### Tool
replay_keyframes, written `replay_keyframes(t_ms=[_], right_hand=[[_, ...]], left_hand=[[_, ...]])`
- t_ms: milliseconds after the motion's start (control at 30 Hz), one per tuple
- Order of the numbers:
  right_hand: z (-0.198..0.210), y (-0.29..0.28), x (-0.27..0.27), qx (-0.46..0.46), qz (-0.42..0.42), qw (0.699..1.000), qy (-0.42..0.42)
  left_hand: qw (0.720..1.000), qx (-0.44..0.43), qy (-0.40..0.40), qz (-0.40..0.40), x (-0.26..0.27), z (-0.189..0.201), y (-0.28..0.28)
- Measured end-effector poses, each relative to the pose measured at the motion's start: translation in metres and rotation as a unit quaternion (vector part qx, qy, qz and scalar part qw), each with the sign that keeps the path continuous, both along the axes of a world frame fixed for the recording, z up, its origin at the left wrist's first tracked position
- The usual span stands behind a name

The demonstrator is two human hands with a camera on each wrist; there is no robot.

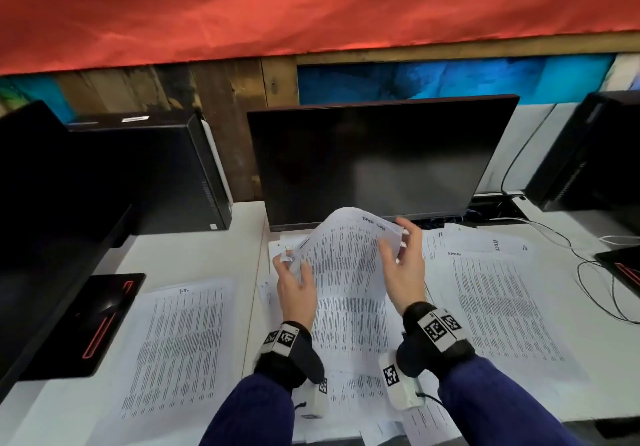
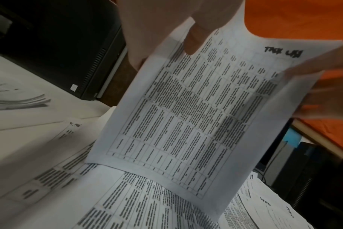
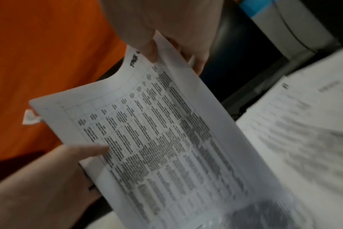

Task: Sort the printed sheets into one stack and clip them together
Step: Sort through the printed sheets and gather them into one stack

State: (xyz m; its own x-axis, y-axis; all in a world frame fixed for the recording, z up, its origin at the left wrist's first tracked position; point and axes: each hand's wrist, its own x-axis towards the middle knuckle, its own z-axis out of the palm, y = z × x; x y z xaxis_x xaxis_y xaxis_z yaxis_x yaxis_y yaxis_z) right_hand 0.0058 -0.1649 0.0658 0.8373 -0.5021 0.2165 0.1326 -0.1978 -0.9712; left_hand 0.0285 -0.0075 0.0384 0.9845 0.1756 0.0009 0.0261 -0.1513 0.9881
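A bundle of printed sheets (image 1: 346,258) with tables of text stands tilted up over the desk in front of the monitor; it shows too in the left wrist view (image 2: 186,116) and the right wrist view (image 3: 157,139). My left hand (image 1: 298,274) pinches its left edge, thumb (image 2: 194,38) on the printed face. My right hand (image 1: 398,246) pinches the upper right edge, thumb (image 3: 149,46) in front and fingers behind. More printed sheets (image 1: 349,335) lie flat under the bundle. One pile (image 1: 176,341) lies to the left, another pile (image 1: 498,300) to the right.
A dark monitor (image 1: 374,165) stands right behind the held bundle. A black computer tower (image 1: 156,168) is at the back left, and a black mouse pad with a mouse (image 1: 104,314) lies left of the left pile. Cables (image 1: 588,272) trail at the right.
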Motion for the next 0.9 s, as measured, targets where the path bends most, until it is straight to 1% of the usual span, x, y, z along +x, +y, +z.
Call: replay_keyframes(t_ms=[33, 100, 167, 200, 233, 300, 400, 533, 600, 700, 733, 767, 800, 867, 900], right_hand=[[0.004, 0.000, 0.001, -0.059, -0.011, 0.998, -0.032], [0.011, -0.001, 0.002, -0.210, -0.004, 0.976, -0.058], [0.016, -0.001, 0.003, -0.333, 0.018, 0.942, -0.027], [0.017, -0.001, 0.003, -0.371, 0.023, 0.928, -0.001], [0.018, -0.002, 0.004, -0.387, 0.024, 0.921, 0.022], [0.018, -0.006, 0.006, -0.387, 0.018, 0.921, 0.047], [0.018, -0.009, 0.012, -0.394, 0.002, 0.918, 0.041], [0.020, -0.009, 0.016, -0.432, 0.004, 0.901, 0.034], [0.021, -0.010, 0.019, -0.429, 0.003, 0.902, 0.044], [0.022, -0.009, 0.025, -0.424, 0.011, 0.904, 0.047], [0.022, -0.008, 0.025, -0.420, 0.019, 0.907, 0.038], [0.021, -0.008, 0.026, -0.396, 0.029, 0.917, 0.021], [0.021, -0.006, 0.026, -0.345, 0.034, 0.938, -0.004], [0.012, -0.008, 0.027, -0.198, 0.031, 0.979, -0.043], [0.003, -0.010, 0.029, -0.121, 0.029, 0.992, -0.037]], left_hand=[[1.000, -0.003, 0.006, -0.001, 0.003, 0.000, 0.000], [1.000, -0.006, 0.007, -0.001, 0.007, -0.001, 0.001], [1.000, -0.011, 0.001, -0.005, 0.010, -0.001, 0.002], [1.000, -0.013, -0.001, -0.007, 0.011, -0.002, 0.003], [1.000, -0.013, -0.001, -0.008, 0.013, -0.003, 0.004], [1.000, -0.011, 0.001, -0.010, 0.015, -0.006, 0.005], [1.000, -0.006, 0.006, -0.007, 0.019, -0.012, 0.006], [1.000, -0.011, 0.022, -0.010, 0.026, -0.019, 0.008], [1.000, -0.010, 0.024, -0.008, 0.030, -0.019, 0.009], [0.999, -0.031, 0.026, -0.012, 0.034, -0.017, 0.007], [0.999, -0.038, 0.026, -0.014, 0.034, -0.017, 0.007], [0.999, -0.042, 0.031, -0.017, 0.036, -0.018, 0.007], [0.998, -0.049, 0.034, -0.019, 0.037, -0.019, 0.008], [0.997, -0.058, 0.046, -0.018, 0.041, -0.028, 0.010], [0.997, -0.057, 0.053, -0.018, 0.042, -0.032, 0.011]])
